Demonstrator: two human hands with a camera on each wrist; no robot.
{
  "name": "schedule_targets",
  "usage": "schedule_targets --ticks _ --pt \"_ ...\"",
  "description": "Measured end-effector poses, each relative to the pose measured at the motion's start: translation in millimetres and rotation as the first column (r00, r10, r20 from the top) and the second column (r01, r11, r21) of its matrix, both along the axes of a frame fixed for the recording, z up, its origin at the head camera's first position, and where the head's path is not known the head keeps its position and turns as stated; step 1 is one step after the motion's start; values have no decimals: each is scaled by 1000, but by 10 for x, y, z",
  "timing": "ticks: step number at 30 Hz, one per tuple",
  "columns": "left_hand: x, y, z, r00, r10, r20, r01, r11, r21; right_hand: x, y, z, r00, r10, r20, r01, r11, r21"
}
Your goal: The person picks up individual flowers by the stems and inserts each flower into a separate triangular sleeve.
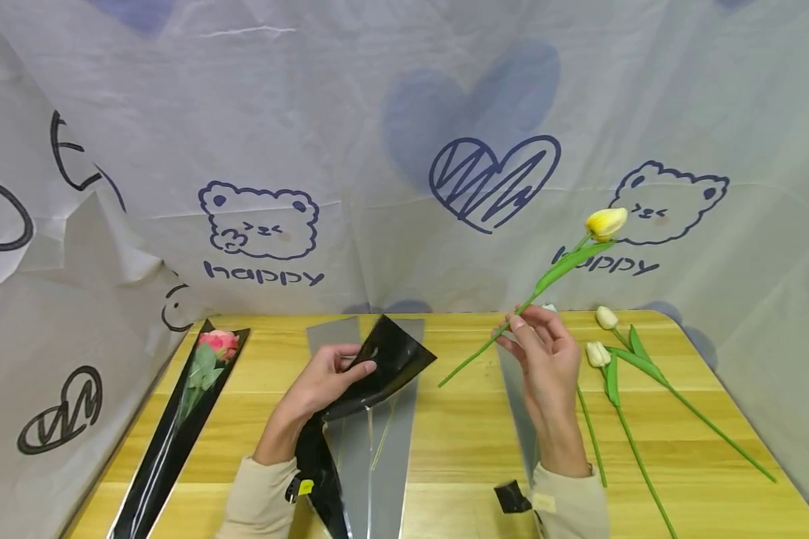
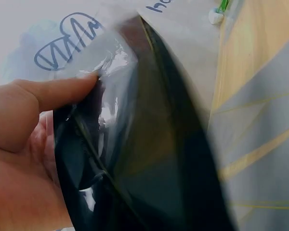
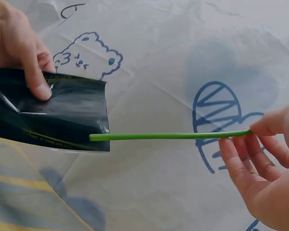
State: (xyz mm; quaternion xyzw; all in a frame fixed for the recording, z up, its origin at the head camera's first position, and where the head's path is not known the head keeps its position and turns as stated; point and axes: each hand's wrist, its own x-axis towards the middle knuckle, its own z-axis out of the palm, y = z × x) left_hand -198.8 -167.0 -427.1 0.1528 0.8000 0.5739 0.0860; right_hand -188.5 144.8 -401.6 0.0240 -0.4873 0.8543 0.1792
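- Nearest us, the left hand (image 1: 326, 380) grasps a black wrapper (image 1: 396, 358) between thumb and fingers, raised over the table (image 1: 458, 449).
- The right hand (image 1: 549, 359) pinches a yellow tulip (image 1: 565, 270) by its stem, whose end is near the wrapper's mouth; we judge it not yet inside.
- Beyond, at left, we find a pink flower (image 1: 219, 344) already wrapped.
- At right, white tulips (image 1: 612, 383) lie unwrapped.
- Farthest, a bear-printed cloth (image 1: 350, 90) hangs.

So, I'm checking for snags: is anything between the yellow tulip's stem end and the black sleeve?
Nothing visible is. The right hand holds the yellow tulip, stem end toward the black sleeve in the left hand; in the right wrist view that end shows in front of the sleeve's edge.
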Motion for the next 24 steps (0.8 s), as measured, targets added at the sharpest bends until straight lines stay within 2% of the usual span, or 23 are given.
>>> schedule_targets --ticks 6,12,17,24 --pt "18 42 19 1000 11 -19 -11 999 -31 21 -7 72 997 -57 -47 51 991 -121" --pt "45 83 64 998 17 -57 -20 998 -58 45 -21 133 990 -85 -110 61 978 -199" --pt "58 104 89 995 30 -99 -38 997 -74 81 -49 171 987 -79 -143 51 980 -190" --pt "77 160 131 993 68 -97 -71 997 -33 107 -177 185 985 -25 -172 2 992 -130"
